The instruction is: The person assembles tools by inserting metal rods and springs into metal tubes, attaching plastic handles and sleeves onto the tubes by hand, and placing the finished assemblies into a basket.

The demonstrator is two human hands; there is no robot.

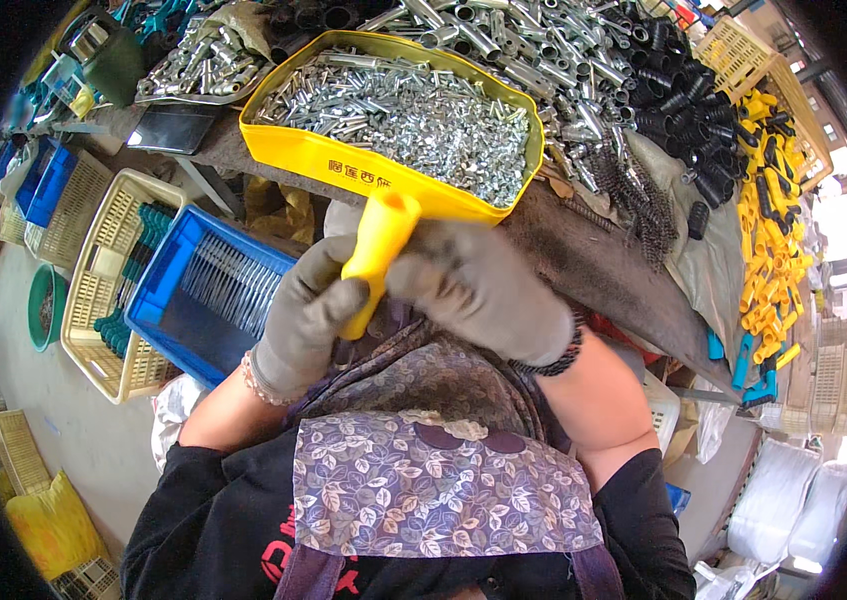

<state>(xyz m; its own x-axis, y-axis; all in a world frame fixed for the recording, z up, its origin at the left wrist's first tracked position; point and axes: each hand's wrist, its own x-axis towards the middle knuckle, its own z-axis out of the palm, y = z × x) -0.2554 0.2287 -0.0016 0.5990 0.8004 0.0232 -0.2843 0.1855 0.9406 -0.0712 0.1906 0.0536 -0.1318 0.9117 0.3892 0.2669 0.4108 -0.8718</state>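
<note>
My left hand [305, 315], in a grey work glove, is closed around a yellow plastic tubular part [378, 240], its hollow wider end pointing up and away from me. Against the right side of this part is my right hand [483, 290], also gloved; motion smears its fingers, so what they hold cannot be made out. Just beyond both hands stands a yellow tray [303, 150] with raised walls, filled with small shiny metal pins and fittings [393, 110]. The top of the yellow part overlaps the tray's front wall.
Metal tubes [553, 60], black ribbed parts [683, 120], springs [633, 200] and yellow plastic parts [773, 230] lie heaped along the bench. At left stand a blue crate [158, 270] with metal rods, a cream crate [93, 280] and a green basin [47, 305].
</note>
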